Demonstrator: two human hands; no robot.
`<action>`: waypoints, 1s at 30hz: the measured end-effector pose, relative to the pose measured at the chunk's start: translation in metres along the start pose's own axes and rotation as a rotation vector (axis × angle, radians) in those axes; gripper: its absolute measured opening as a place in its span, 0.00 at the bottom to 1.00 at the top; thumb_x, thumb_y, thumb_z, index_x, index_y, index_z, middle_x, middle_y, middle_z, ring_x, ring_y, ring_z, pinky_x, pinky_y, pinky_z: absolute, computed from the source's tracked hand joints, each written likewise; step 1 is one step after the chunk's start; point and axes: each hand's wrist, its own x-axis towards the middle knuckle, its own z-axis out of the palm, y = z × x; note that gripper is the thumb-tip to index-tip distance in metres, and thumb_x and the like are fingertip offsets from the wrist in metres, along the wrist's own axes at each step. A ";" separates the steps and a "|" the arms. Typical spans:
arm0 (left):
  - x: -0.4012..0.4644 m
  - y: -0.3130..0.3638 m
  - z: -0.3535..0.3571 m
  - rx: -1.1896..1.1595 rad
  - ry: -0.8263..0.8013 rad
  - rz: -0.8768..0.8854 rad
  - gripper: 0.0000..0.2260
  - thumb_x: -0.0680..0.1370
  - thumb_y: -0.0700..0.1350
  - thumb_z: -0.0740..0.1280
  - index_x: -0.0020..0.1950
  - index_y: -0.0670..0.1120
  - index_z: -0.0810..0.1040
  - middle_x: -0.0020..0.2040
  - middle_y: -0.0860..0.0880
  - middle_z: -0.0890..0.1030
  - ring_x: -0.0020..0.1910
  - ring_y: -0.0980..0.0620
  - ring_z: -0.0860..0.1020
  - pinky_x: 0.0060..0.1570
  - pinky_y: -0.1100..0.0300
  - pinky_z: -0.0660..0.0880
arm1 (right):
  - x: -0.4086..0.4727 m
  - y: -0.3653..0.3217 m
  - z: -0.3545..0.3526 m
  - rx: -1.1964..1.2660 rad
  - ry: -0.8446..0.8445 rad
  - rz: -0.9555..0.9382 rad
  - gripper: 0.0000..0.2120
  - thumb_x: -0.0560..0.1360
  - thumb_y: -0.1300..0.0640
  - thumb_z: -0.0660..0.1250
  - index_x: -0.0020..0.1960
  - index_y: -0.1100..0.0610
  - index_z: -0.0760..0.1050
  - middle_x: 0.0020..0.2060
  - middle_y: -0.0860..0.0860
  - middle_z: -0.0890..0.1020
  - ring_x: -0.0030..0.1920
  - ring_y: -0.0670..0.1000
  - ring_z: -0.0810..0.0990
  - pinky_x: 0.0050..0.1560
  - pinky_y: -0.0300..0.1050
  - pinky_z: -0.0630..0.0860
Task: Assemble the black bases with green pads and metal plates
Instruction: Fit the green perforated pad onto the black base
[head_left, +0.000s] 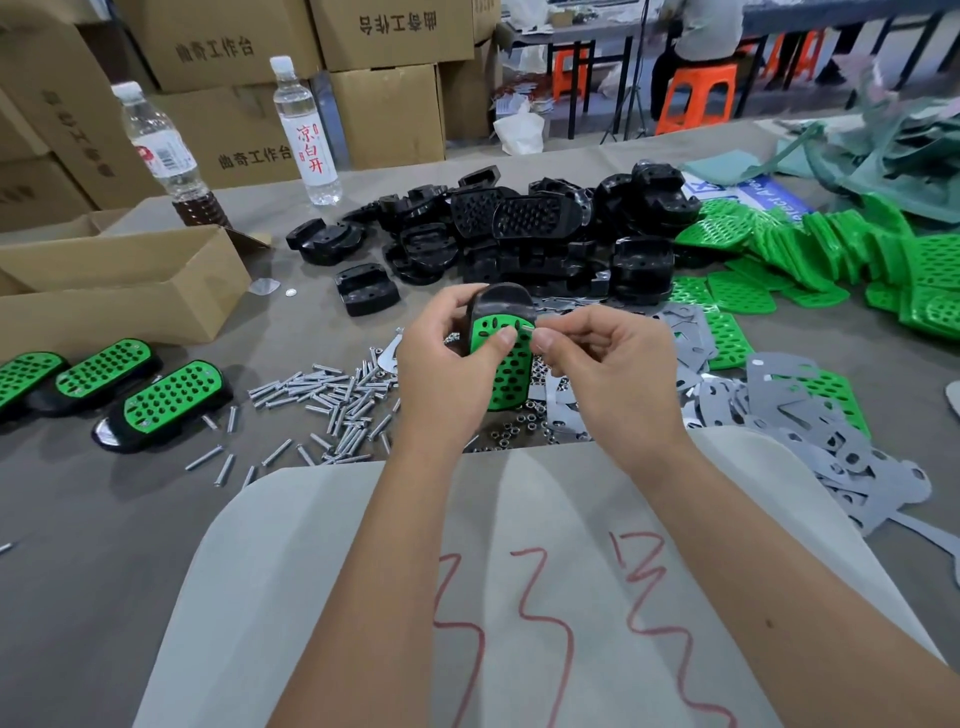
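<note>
Holding a black base (501, 301) upright above the worktop (104, 519), the left hand (447, 358) curls round its left edge, thumb pressed on the green pad (506, 364) seated on the base's face. The right hand (608, 364) pinches a small screw (525, 327) between thumb and forefinger, its tip at the pad's upper right edge; whether it has entered a hole cannot be told.

Beyond the hands lies a heap of loose bases (519, 228), some hollow side up. To its right, spare pads (810, 244) lie fanned and stacked, reaching toward the worktop's right edge. Grey metal plates (810, 431) spread in an overlapping drift at right, with a few pads mixed among them. Loose screws (332, 400) are scattered left of the left hand, and small nuts (519, 421) lie just below the held base.

At far left, three finished units (104, 384) sit side by side, each a base with a pad on top. Behind them rests an open carton (119, 291). Two bottles (306, 130) stand near the worktop's back edge, one with red characters on its label, the other holding dark liquid at the bottom. Stacked boxes (234, 104) rise behind them. A pale cloth (519, 597) with red scrawled marks covers the near edge under the forearms. Orange stools (696, 93) stand in the background.
</note>
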 end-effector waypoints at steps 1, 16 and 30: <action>0.000 0.000 0.000 0.015 -0.004 0.021 0.15 0.74 0.38 0.75 0.57 0.53 0.82 0.50 0.51 0.86 0.52 0.47 0.84 0.55 0.41 0.81 | 0.000 0.000 0.000 -0.022 0.001 -0.008 0.10 0.76 0.62 0.76 0.44 0.47 0.86 0.38 0.47 0.88 0.38 0.46 0.84 0.43 0.39 0.80; -0.002 0.001 0.003 -0.041 0.006 0.025 0.13 0.73 0.34 0.75 0.54 0.48 0.83 0.48 0.47 0.86 0.49 0.50 0.82 0.54 0.43 0.81 | 0.002 0.005 -0.001 0.018 0.051 0.040 0.07 0.77 0.63 0.75 0.42 0.53 0.84 0.36 0.51 0.87 0.38 0.48 0.84 0.43 0.41 0.80; -0.006 0.000 0.003 -0.007 -0.043 0.001 0.12 0.71 0.41 0.74 0.52 0.53 0.84 0.47 0.52 0.86 0.50 0.45 0.84 0.55 0.38 0.80 | 0.004 0.009 -0.009 -0.116 -0.041 -0.017 0.06 0.76 0.60 0.76 0.41 0.52 0.84 0.36 0.48 0.86 0.38 0.52 0.85 0.43 0.42 0.82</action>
